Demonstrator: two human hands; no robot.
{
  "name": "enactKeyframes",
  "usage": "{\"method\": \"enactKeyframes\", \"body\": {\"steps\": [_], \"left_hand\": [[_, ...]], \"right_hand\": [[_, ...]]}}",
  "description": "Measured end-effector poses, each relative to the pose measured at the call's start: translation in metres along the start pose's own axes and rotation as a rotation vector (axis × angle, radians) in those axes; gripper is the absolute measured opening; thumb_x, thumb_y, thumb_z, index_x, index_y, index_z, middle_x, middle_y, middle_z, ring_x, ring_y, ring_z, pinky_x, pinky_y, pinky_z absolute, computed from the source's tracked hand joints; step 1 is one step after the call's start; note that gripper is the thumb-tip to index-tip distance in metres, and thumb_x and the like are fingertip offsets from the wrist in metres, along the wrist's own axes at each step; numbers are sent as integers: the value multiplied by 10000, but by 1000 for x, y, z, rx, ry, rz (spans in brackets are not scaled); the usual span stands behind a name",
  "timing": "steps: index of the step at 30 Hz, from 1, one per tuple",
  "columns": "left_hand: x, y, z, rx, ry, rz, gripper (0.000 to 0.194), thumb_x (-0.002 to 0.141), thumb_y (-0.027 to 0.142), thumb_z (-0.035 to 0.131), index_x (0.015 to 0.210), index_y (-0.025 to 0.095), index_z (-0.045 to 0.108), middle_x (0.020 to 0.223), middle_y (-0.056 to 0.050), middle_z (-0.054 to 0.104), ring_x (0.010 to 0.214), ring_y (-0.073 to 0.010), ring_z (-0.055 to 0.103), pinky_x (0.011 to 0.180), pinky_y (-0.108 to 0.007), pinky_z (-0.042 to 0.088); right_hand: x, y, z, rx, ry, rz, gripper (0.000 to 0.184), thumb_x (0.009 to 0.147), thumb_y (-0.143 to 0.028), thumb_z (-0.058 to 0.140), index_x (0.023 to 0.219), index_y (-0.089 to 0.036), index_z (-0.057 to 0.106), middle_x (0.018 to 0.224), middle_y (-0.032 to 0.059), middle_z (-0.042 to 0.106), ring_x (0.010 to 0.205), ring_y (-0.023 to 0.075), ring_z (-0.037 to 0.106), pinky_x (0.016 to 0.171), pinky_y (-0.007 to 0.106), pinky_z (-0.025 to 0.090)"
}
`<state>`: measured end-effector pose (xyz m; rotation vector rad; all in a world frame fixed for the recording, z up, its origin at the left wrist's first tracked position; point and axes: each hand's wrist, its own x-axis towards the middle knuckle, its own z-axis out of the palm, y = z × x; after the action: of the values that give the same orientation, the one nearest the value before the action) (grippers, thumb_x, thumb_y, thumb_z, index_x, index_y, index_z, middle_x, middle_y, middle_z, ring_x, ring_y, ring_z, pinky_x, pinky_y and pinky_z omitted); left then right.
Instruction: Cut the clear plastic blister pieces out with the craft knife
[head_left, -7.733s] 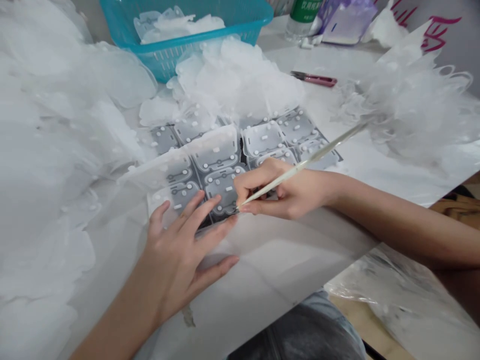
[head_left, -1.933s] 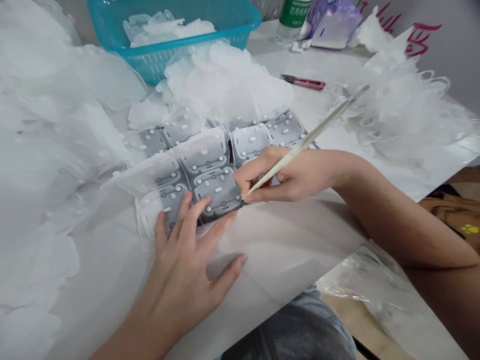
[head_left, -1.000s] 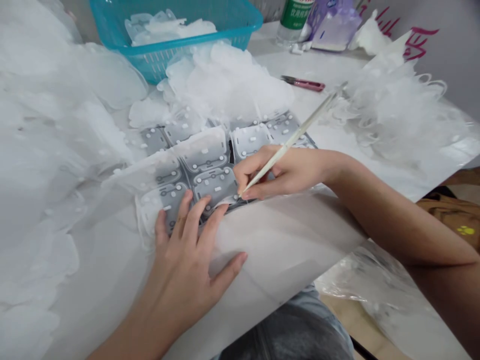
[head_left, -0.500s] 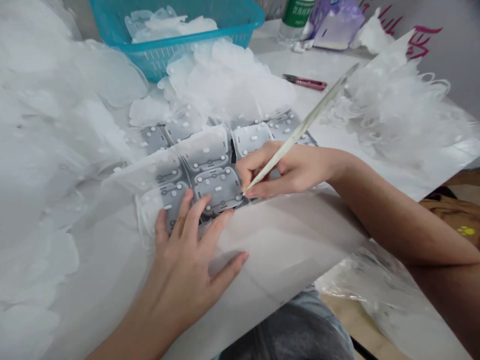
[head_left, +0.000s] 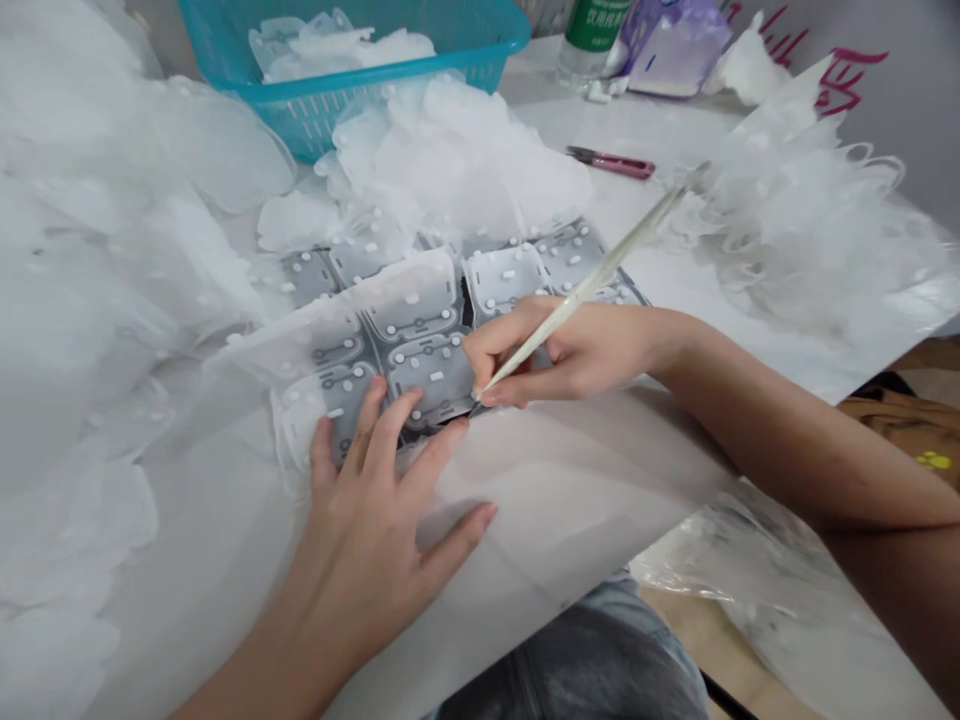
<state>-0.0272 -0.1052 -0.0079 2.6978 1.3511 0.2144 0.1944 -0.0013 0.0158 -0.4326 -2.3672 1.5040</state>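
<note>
The right hand (head_left: pixel 585 350) pinches a slim, cream, pen-like tool (head_left: pixel 592 283), its tip at the near edge of a grey, panelled plastic sheet (head_left: pixel 444 362), mid-view. At seven o'clock the left hand (head_left: pixel 364 510) lies open, fingers spread; a slipping tip could jab its index finger.

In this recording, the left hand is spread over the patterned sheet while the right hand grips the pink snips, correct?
Not quite. The head view shows the right hand gripping a slim pale tool; the pink snips lie on the table. The left hand is spread over the patterned sheet, as you say.
</note>
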Motion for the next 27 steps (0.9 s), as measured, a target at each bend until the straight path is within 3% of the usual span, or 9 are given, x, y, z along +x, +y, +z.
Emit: {"method": "enactKeyframes", "body": {"steps": [17,27], "left_hand": [[2,1,-2,-12,19,2,442,853,459,516,1188,184,603,1342,-216,462,1326,-482,336,942,-720,301],[1,1,-1,2,23,4,428,857,465,511,1171,188,598,1335,-227,463,1332,-473,330,928,-724,305]], "right_hand": [[-5,-14,-7,-115,-36,62,212,850,-35,497,692,-158,426,638,-57,361,608,58,346,591,201,292],[-2,0,-3,-20,-40,23,167,911,-137,507,748,-142,473,680,-35,463,629,53,418,580,173,324]]}}
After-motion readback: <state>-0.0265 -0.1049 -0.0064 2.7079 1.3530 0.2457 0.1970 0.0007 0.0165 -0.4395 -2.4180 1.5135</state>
